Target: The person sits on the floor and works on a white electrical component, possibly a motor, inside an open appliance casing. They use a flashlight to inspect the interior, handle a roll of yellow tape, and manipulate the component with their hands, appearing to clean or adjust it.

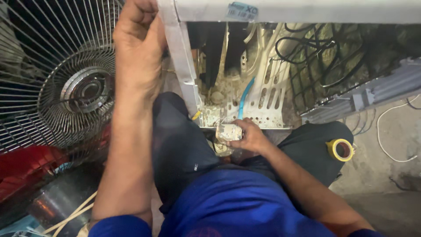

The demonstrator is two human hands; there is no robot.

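- Left hand (138,48) clasps the white frame (182,66) edge.
- Right hand (251,137) closed around small grimy part (229,133); likely rigid, light, best held by its sides.

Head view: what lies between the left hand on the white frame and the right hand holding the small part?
The head view shows the white frame post running down between left hand and right hand; the dark trouser knee sits beside it.
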